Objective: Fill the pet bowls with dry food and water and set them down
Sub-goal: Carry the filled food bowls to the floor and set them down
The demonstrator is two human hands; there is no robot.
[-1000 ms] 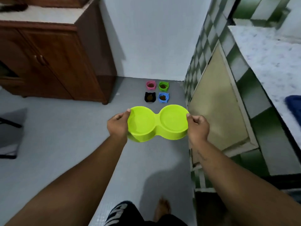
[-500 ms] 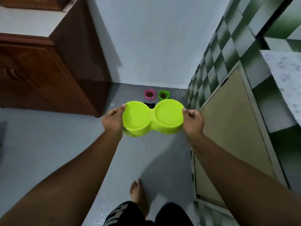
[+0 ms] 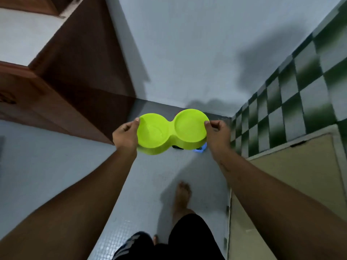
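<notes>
Head view, looking down. A lime-green double-basin plastic pet bowl [image 3: 171, 131] is held in the air between the two hands, above the pale grey tiled floor [image 3: 56, 166] and touching nothing else. The basin nearer the right hand sits slightly higher than the one nearer the left. The left hand [image 3: 124, 135] grips the outer end of the left basin, with its thumb laid over the rim and its fingers curled beneath the edge. The right hand [image 3: 217, 135] grips the opposite end in the same way, thumb tip on the rim and fingers folded under. The left basin shows a faint sheen; whether it holds water cannot be told. Just below the bowl, close to the right hand, a corner of a small blue bowl [image 3: 201, 148] shows on the floor. A dark object [image 3: 177, 147] beside it is too hidden to identify. Beyond and outward of the left hand stands a brown wooden cabinet [image 3: 75, 81]. Outward of the right hand runs a green-and-white checkered tiled wall [image 3: 300, 91], with a beige panel [image 3: 291, 184] below it. Ahead of both hands rises a plain white wall [image 3: 187, 53]. Behind the hands, toward the person, are a bare foot [image 3: 183, 196] on the floor and black shorts [image 3: 187, 237].
</notes>
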